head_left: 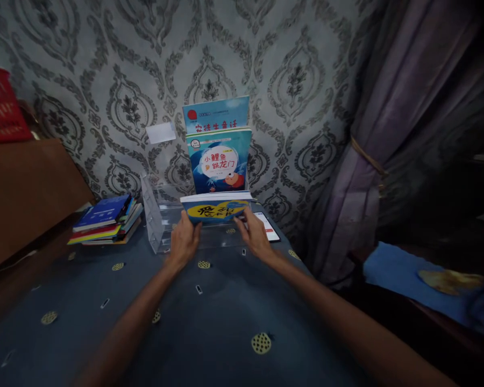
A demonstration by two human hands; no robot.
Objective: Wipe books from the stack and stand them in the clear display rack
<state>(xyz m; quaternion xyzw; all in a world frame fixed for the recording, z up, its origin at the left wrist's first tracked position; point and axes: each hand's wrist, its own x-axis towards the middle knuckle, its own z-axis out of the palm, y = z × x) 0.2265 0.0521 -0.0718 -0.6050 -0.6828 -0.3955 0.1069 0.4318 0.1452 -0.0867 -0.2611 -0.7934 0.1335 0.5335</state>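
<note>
A blue book with a yellow oval (201, 213) on its cover is held between my two hands, its top edge tipped away from me. My left hand (183, 240) grips its left side, fingers closed on the edge. On the right side my right hand (254, 232) pinches the lower corner. The book is at the front of a clear acrylic stand (151, 220). Behind it, a teal book with a red fish (220, 161) stands upright. A light-blue book (215, 113) rises at the back, its lower part hidden.
A stack of books (105, 217) lies left of the stand. A phone (268, 227) with a lit screen lies at the right, partly behind my hand. A brown box (32, 188) stands at far left. Patterned cloth (210, 333) covers the table; a curtain (358, 177) hangs at right.
</note>
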